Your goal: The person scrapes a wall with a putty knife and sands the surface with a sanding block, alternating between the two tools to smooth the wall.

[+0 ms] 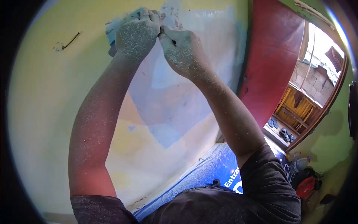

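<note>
Both hands are raised against the painted wall (175,100), close together near its upper part. My left hand (138,35) is closed, its back towards me, and pale flecks coat it. Beside it, my right hand (182,50) is also closed, with its thumb side against a small dark thing between the two hands. What either hand grips is hidden behind the fingers. Around them the wall surface is patchy, with blue, grey and whitish areas where paint layers show. Light dust and flakes cover both forearms.
A bent nail (71,41) sticks out of the wall at left. A red door panel (274,48) stands at right, beside an opening with shoes (286,134) outside. Below lies a blue printed sheet (220,160) strewn with flakes. Plastic bottles (300,164) stand at lower right.
</note>
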The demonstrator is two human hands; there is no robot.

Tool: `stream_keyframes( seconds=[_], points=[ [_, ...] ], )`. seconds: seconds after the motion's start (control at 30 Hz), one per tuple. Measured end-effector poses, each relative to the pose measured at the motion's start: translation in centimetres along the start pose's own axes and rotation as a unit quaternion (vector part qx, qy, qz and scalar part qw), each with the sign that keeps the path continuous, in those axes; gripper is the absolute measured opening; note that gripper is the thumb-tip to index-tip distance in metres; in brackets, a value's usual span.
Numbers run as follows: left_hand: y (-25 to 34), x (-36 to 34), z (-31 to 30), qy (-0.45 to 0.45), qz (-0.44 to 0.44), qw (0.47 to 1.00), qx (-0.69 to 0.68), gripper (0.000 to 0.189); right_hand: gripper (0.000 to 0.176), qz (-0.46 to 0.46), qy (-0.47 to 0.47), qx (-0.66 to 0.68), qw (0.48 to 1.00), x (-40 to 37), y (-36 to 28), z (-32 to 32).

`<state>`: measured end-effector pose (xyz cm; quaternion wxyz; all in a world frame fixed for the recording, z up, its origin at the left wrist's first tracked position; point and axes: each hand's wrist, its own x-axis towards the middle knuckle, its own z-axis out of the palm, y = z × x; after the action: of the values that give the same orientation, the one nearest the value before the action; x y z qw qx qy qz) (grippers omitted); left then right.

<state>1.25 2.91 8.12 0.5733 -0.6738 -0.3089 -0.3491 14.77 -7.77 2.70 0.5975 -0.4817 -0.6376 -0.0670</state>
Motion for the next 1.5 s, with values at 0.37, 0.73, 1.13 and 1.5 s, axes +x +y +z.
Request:
stream_keyframes(
  seconds=[0.37,0.73,1.13,1.5],
  points=[
    [2.9,-4.6,0.5,0.035,0.024,0.996,-0.084,0.044,0.051,0.025,0.065,0.085,0.994,-5.0,5.0,3.3],
    [24.3,-41.6,-3.8,-0.373,-0.355,0.751,-0.413,0.05,0.036,0.429,-0.075,0.293,0.851,-35.6,19.6,7.5],
    [27.9,-41.6,-3.5,-0.42,-0.662,0.419,-0.459,0.076,0.051,0.47,-0.11,0.385,0.786,-34.1,25.0,10.5],
    [31.3,-41.6,-1.0,-0.404,-0.79,0.2,-0.415,0.083,0.047,0.491,-0.226,0.246,0.805,-40.2,21.6,5.2]
  ],
)
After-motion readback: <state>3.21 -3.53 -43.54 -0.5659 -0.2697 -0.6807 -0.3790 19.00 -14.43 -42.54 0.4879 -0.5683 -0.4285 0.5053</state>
